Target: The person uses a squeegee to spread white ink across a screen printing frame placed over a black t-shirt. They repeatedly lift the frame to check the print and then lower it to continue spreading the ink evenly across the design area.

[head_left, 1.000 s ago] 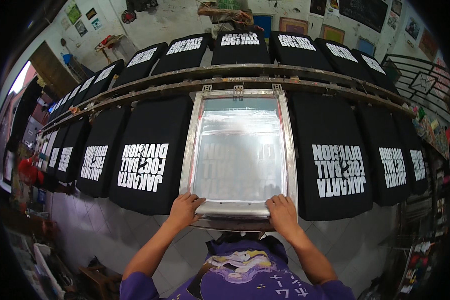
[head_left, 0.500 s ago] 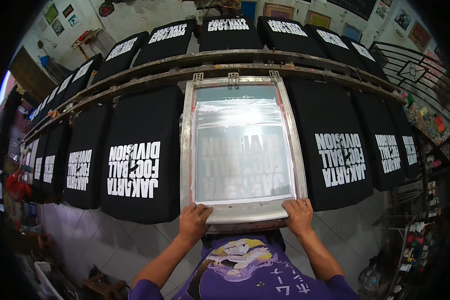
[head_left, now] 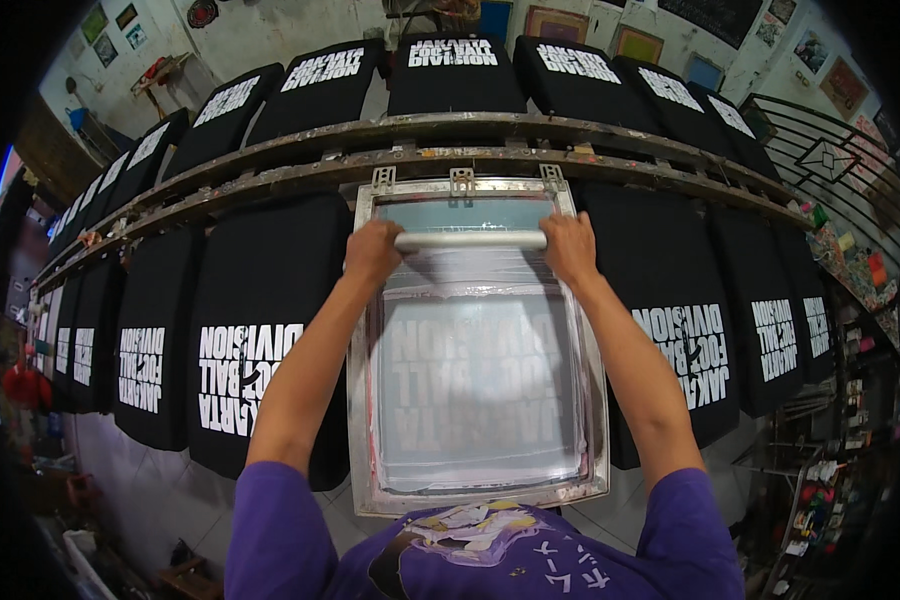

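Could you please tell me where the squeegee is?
In the head view, the squeegee is at upper centre, over the far end of the screen, between the left hand and right hand.

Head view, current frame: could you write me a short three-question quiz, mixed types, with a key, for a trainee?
1. Multiple choice: over which part of the metal frame, as the person sees it, does the pale bar lie? A) the far part B) the middle C) the near part
2. True or false: the left hand and the right hand grip the bar, one at each end.
3. Fill in: the lettering on the black cloth left of the frame is ____ in colour.

Key: 1. A; 2. true; 3. white
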`<act>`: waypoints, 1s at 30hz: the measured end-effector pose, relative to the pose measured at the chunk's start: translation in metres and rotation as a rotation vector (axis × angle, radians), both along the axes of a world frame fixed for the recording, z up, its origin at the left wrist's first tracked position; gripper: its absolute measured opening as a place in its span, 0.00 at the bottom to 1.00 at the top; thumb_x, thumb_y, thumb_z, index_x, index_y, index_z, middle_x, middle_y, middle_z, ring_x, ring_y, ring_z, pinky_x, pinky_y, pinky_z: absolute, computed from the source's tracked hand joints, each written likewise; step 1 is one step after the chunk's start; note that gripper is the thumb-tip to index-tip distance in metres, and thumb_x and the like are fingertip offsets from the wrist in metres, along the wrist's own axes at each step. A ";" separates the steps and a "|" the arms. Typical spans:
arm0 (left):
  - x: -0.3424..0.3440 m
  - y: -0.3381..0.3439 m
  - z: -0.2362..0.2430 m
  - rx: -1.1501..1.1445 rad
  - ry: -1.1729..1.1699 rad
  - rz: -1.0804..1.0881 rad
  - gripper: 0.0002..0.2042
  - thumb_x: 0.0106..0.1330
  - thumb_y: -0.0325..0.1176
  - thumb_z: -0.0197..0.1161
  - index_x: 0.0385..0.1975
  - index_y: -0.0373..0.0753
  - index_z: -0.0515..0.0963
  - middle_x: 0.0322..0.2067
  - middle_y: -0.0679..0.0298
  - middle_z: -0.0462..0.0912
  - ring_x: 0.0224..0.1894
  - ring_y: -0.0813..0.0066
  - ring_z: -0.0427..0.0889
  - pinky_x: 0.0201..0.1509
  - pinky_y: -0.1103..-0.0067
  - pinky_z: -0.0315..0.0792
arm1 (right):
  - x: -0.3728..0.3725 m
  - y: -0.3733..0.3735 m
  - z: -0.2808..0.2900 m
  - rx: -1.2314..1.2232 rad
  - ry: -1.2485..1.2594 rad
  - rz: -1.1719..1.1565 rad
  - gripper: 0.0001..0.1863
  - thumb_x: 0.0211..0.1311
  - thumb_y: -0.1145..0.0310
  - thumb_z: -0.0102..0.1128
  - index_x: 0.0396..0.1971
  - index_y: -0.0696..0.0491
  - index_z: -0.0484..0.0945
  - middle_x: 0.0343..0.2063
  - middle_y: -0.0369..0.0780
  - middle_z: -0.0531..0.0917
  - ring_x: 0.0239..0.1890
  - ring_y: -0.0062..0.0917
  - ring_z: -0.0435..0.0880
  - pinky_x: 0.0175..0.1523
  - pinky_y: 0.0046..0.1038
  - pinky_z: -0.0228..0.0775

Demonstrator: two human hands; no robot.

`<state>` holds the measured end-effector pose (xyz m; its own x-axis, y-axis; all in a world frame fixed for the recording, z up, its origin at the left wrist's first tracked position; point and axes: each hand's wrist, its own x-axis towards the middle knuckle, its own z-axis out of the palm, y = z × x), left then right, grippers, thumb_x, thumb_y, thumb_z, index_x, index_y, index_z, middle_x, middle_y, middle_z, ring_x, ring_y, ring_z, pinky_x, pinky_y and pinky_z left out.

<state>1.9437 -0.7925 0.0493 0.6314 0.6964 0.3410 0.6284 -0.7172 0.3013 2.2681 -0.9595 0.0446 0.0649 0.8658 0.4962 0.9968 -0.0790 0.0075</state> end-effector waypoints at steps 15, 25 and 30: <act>-0.115 -0.201 -0.023 -0.040 -0.018 -0.121 0.22 0.37 0.28 0.78 0.38 0.50 0.86 0.34 0.65 0.86 0.37 0.61 0.85 0.41 0.65 0.79 | -0.100 -0.215 -0.020 -0.249 0.160 0.002 0.09 0.45 0.76 0.67 0.29 0.51 0.81 0.28 0.41 0.80 0.37 0.40 0.81 0.52 0.50 0.69; -0.174 -0.366 -0.018 -0.100 0.034 -0.013 0.21 0.43 0.29 0.70 0.42 0.46 0.88 0.43 0.69 0.89 0.34 0.68 0.83 0.38 0.71 0.75 | -0.177 -0.355 -0.015 -0.125 0.199 -0.042 0.07 0.54 0.72 0.63 0.34 0.49 0.83 0.34 0.34 0.85 0.38 0.28 0.82 0.48 0.38 0.65; -0.168 -0.349 0.018 -0.225 0.042 -0.032 0.19 0.43 0.30 0.71 0.39 0.46 0.88 0.42 0.70 0.89 0.34 0.66 0.83 0.37 0.70 0.75 | -0.177 -0.351 0.024 -0.302 0.260 -0.020 0.09 0.52 0.76 0.59 0.33 0.49 0.82 0.36 0.34 0.84 0.38 0.29 0.81 0.48 0.38 0.65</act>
<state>1.7758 -1.1410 0.0673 0.6650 0.7311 0.1525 0.6213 -0.6549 0.4302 2.0915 -1.3105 0.0682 0.1734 0.9675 0.1839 0.9668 -0.1316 -0.2192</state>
